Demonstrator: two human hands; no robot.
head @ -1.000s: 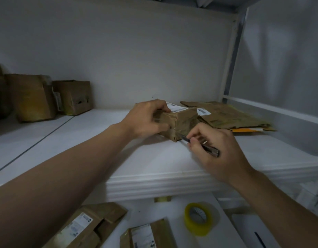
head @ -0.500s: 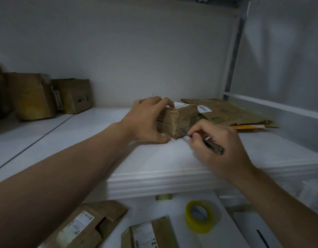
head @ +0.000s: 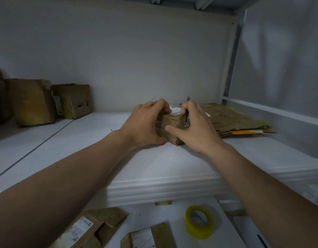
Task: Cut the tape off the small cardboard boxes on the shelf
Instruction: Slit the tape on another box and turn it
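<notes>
- Spanning the view, the white shelf [head: 83, 149] carries everything the task concerns.
- A pile of flattened cardboard [head: 235, 119] lies at the right end of it, just behind the hands.
- Two brown boxes [head: 32, 102] stand at the far left against the back wall, well apart from the work. Whether their tape has been cut cannot be told.
- The small cardboard box [head: 170, 120] sits mid-shelf, set back from the front edge, between both hands. A white label [head: 175, 110] shows on its top.
- The left hand [head: 145, 122] grips the box's left end, fingers curled over the top and thumb low on the near face.
- The right hand [head: 195, 126] is against the right end, its fingers wrapped round a cutter [head: 187, 119] and its thumb stretched out onto the near face.
- A yellow tape roll [head: 199, 221] lies on the lower surface, out of play.
- The cutter stands nearly upright in the fist, its top end poking above the knuckles, so it does not seem to be in a seam.
- The step in hand looks like steadying and turning this box between cuts.
- The next move calls for bringing the blade to a taped seam and drawing it along shallowly, the left fingers kept off the cut line while they pin the box down.
</notes>
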